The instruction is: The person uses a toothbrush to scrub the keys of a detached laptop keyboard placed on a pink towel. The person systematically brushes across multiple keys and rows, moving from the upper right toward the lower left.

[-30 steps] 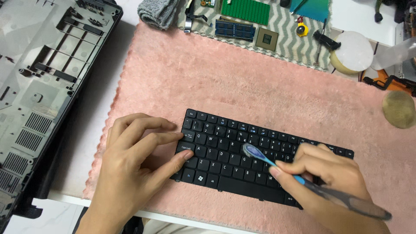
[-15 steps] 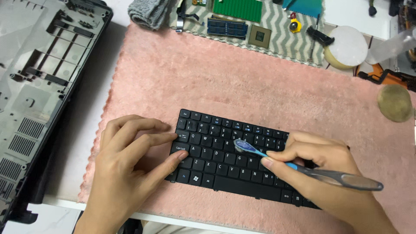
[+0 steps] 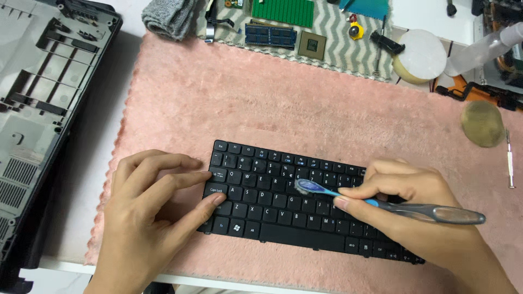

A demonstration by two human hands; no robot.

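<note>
A black laptop keyboard (image 3: 272, 209) lies loose on a pink fuzzy mat (image 3: 283, 109). My left hand (image 3: 147, 212) rests flat on the mat, its fingertips pressing the keyboard's left edge. My right hand (image 3: 414, 218) covers the keyboard's right end and grips a blue and grey toothbrush (image 3: 392, 206). The brush head (image 3: 306, 187) touches the keys in the upper middle rows.
A black laptop bottom case (image 3: 38, 109) lies at the left. Behind the mat are a grey cloth (image 3: 169, 19), a memory module (image 3: 269, 34), a processor chip (image 3: 312, 44), a green board (image 3: 283, 11), a white round lid (image 3: 419, 54), a tan disc (image 3: 482, 122) and a small screwdriver (image 3: 509, 160).
The brush head has slid left across the keys by a small amount. My left hand stays on the keyboard's left edge.
</note>
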